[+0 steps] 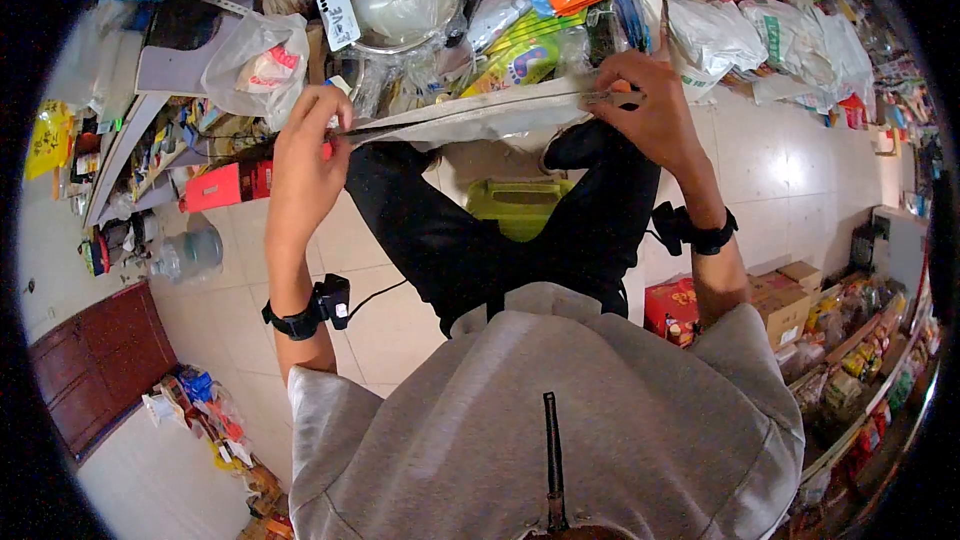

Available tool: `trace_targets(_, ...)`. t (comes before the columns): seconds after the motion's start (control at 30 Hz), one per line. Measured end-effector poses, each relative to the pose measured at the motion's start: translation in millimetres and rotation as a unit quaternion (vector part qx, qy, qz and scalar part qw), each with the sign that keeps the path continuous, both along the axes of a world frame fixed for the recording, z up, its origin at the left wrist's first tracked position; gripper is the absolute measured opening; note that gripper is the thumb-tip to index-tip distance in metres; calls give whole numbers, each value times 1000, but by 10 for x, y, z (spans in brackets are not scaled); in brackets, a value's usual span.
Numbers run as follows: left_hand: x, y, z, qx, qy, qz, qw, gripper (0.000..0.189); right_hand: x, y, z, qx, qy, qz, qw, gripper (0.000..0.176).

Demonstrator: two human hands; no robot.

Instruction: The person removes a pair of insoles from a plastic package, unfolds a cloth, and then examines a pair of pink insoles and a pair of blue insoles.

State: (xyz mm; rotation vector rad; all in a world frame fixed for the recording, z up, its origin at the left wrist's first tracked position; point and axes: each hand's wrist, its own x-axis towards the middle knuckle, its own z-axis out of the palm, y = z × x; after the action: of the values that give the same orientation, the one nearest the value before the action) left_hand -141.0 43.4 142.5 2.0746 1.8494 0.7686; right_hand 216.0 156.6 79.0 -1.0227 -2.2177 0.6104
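A long, whitish, plastic-looking sheet (480, 118) is stretched between my two hands, above my knees and in front of the piled goods. A dark line runs along its length. Its left end is pinched between the thumb and fingers of my left hand (312, 155). At the other end, higher in the view, my right hand (650, 105) has its fingers closed on the sheet. Close behind the sheet lie green and yellow packets (520, 62). Near my left hand sits a white plastic bag (262, 65) with something red and white inside.
A phone-like white object (338, 18) lies among the packages, beside a round clear-wrapped item (405, 5). White bags (715, 40) are heaped on the right. Between my legs is a yellow-green plastic container (515, 202). Cardboard boxes (785, 300) stand on the floor at right.
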Motion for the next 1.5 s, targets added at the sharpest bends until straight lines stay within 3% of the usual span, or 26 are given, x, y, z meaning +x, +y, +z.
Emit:
trace_targets(0.07,-65,6,15,-9,-63,-49,997,27,9,0,-21,-70,27,15,997,25)
trace_targets(0.13,-92,0,9,6,1,-84,996,25,31,-3,-26,-125,39,19,991,24)
trace_targets(0.27,-128,-30,-48,-4,30,-80,996,30,93,35,-136,-209,84,43,973,24)
trace_targets(0.37,-113,-26,-50,-64,-28,-45,997,30,80,6,-105,-292,157,26,943,22)
trace_targets(0.47,-107,-46,-61,-48,-50,-39,997,22,52,1,-113,-284,191,9,939,19)
trace_targets(0.67,-150,-129,4,-47,17,-131,990,8,11,0,-119,-289,233,-83,925,17)
trace_targets(0.87,-45,-212,-98,-16,-33,-38,999,18,58,30,-236,-230,198,-98,948,17)
trace_targets(0.93,-35,-213,-173,60,-68,-12,996,18,55,14,-278,-219,205,-100,949,17)
trace_targets(1.03,-60,-222,-298,83,-118,18,989,17,61,-11,-286,-197,207,-103,953,18)
trace_targets(1.13,-56,-250,-371,56,-159,91,981,16,52,-34,-280,-180,195,-111,958,19)
trace_targets(1.5,40,-259,-416,56,-219,119,967,17,26,-73,-335,-180,225,-130,949,20)
